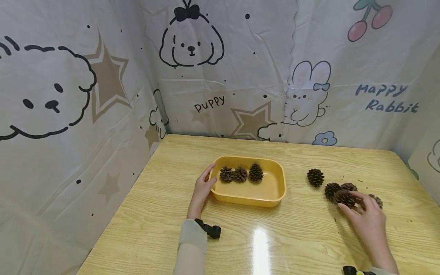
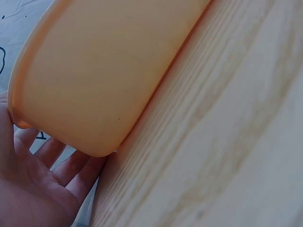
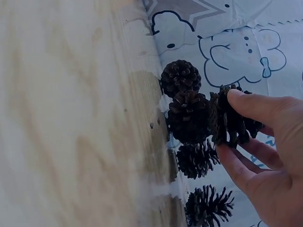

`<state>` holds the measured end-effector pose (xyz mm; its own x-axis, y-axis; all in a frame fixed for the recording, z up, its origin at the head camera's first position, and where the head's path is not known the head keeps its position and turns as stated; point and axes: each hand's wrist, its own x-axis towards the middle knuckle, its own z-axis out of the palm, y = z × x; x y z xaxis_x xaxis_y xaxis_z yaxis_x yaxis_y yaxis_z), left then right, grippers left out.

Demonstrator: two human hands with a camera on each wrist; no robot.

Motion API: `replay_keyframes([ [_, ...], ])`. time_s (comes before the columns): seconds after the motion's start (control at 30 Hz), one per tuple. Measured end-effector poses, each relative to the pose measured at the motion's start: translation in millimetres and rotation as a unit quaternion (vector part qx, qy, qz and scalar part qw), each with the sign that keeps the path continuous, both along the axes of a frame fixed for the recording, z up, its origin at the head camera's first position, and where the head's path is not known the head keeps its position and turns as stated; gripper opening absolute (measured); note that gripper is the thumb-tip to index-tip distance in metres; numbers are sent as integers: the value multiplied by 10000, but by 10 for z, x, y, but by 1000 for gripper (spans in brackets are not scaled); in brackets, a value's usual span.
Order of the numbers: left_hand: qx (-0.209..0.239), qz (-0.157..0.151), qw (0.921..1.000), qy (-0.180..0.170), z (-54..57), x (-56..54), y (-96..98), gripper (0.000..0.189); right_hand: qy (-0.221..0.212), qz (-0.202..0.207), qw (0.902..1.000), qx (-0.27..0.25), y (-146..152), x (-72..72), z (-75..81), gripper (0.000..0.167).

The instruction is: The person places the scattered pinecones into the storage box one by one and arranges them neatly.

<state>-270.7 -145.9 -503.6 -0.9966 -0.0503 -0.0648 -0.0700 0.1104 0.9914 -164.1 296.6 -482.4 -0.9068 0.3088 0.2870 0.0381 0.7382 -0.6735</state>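
Note:
A yellow plastic tray stands on the table with three pine cones in a row inside it. My left hand grips its left end, thumb at the rim and fingers along the outer wall. In the left wrist view, that hand is at the corner of the tray. Over on the right, my right hand pinches a pine cone between thumb and fingers. The right wrist view shows this pine cone raised from the table, its far side hidden.
Several loose pine cones lie around the right hand, among them one nearer the tray and one partly behind the fingers. Small brown bits dot the wooden table. A printed curtain rises behind the table and at its sides.

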Motion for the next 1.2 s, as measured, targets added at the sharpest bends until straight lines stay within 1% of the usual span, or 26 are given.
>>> replay_keyframes([
  [0.27, 56, -44, 10000, 34, -6, 5, -14, 55, 181, 165, 9997, 44, -108, -70, 36, 54],
  [0.6, 70, -65, 9999, 74, -8, -9, -25, 54, 283, 451, 9985, 125, -269, -168, 63, 52],
  [0.73, 61, -133, 9999, 76, 191, 102, -6, 55, 288, 643, 9974, 170, -349, -211, 91, 52],
  [0.83, 37, -202, 9998, 39, 354, 191, 10, 55, 259, 786, 9965, 94, -412, -247, 115, 52],
  [0.87, 48, -212, 9998, 9, 356, 191, 9, 55, 260, 834, 9962, 49, -434, -257, 122, 53],
  [0.93, 49, -215, 9998, 13, 346, 182, 5, 55, 319, 914, 9953, 26, -485, -281, 128, 53],
  [0.97, 79, -208, 9998, 3, 320, 161, 0, 55, 355, 957, 9948, 17, -509, -295, 127, 52],
  [1.1, 140, -136, 9998, 65, 149, 61, -14, 55, 634, 1051, 9923, 173, -611, -352, 113, 51],
  [1.17, 162, -95, 9998, 51, 59, 10, -17, 55, 771, 1085, 9910, 166, -661, -383, 105, 51],
  [1.2, 158, -75, 9998, 58, 33, 0, -16, 55, 830, 1098, 9903, 166, -687, -398, 104, 51],
])
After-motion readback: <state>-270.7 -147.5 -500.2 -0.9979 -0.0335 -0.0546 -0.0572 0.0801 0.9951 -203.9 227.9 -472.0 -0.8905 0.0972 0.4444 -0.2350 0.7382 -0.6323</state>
